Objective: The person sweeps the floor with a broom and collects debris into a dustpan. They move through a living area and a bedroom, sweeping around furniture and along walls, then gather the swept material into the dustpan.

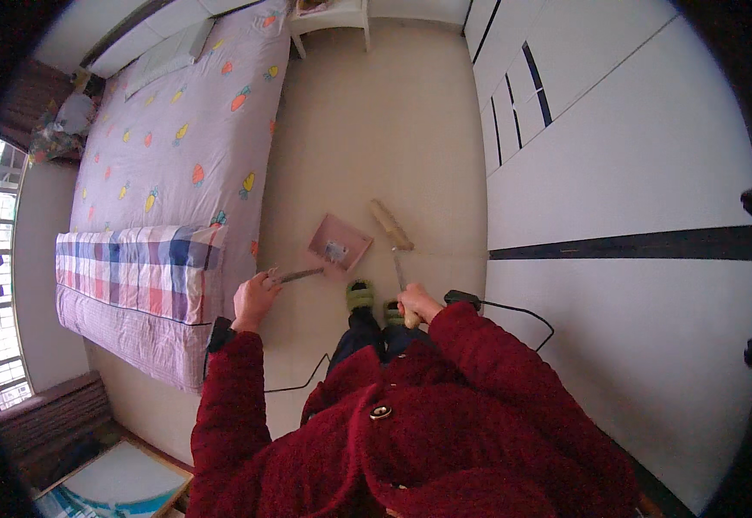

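My left hand (pixel 257 299) is closed around the handle of a pink dustpan (pixel 343 241), whose pan lies low over the tiled floor ahead of my feet. Some small pale debris seems to lie in the pan. My right hand (pixel 417 303) grips the handle of a broom (pixel 391 225). The broom's long, light bristle head is just right of the dustpan, apart from it. Whether pan and bristles touch the floor cannot be told for sure.
A bed (pixel 175 168) with a fruit-patterned sheet and a folded checked quilt (pixel 136 269) stands at the left. White wardrobe doors (pixel 609 188) line the right side. A white table (pixel 334 19) stands at the far end. My green slippers (pixel 359 296) are just below the dustpan.
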`<state>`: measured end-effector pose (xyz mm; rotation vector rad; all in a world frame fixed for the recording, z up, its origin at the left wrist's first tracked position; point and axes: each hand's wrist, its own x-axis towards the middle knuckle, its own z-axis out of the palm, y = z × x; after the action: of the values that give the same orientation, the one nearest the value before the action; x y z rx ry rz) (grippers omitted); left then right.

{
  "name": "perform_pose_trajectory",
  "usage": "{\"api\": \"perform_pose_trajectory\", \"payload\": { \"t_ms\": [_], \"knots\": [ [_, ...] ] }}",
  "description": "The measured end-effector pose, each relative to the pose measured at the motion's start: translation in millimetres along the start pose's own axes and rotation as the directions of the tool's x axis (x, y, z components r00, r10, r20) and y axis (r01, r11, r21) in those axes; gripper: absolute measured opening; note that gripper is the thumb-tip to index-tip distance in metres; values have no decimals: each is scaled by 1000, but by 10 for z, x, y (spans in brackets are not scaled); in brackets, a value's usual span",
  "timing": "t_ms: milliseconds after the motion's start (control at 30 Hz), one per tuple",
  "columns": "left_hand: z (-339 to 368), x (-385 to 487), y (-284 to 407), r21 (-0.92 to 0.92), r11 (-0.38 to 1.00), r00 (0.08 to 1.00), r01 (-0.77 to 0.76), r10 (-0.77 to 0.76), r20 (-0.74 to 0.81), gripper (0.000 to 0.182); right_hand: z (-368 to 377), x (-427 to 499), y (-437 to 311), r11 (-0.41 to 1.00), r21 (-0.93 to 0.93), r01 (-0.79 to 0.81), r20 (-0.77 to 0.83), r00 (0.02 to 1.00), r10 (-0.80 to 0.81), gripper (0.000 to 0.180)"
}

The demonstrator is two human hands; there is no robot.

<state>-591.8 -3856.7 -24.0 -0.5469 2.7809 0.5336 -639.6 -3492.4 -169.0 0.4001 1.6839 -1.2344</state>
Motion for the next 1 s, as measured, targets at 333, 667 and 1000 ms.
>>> {"api": "perform_pose_trajectory", "payload": {
  "t_ms": [333,667,1000],
  "knots": [
    [-116,229,-230,-139,988,997,63,-57,43,45,-560,-679,-314,1000,19,19,87,996,-20,13],
    [-194,356,-235,-94,995,999,29,-25,39,39,-175,261,-803,902,-430,-23,-137,990,-40,25],
    [-290,440,-252,-185,978,995,99,-93,40,44,44,-318,-656,993,43,108,-85,991,-104,11]
  ]
}}
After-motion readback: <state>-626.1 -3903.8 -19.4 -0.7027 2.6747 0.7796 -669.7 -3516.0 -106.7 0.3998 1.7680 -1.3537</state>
